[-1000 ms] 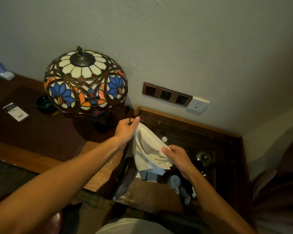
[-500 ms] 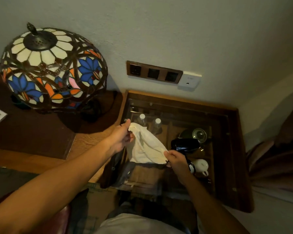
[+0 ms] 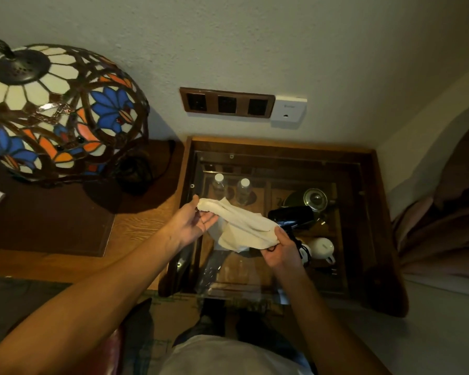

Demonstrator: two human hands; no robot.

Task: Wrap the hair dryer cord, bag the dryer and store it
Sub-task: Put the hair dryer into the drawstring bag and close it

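Note:
A cream cloth bag (image 3: 241,226) is stretched between my hands above the glass-topped side table (image 3: 282,147). My left hand (image 3: 192,223) holds the bag's upper left end with thumb and fingers. My right hand (image 3: 279,250) grips the lower right end, where a dark drawstring loop shows. The black hair dryer (image 3: 291,216) lies on the glass top just right of the bag, its handle and black cord (image 3: 299,244) partly hidden behind my right hand.
Under the glass stand two water bottles (image 3: 232,189), a kettle with a glass lid (image 3: 313,198) and a white cup (image 3: 321,247). A stained-glass lamp (image 3: 57,112) stands on the desk at left. Wall sockets (image 3: 228,102) sit above the table. Bedding lies at right.
The view has tilted down and closer. The bag has gone from hanging upright to stretched sideways between my hands, and my left hand has lowered.

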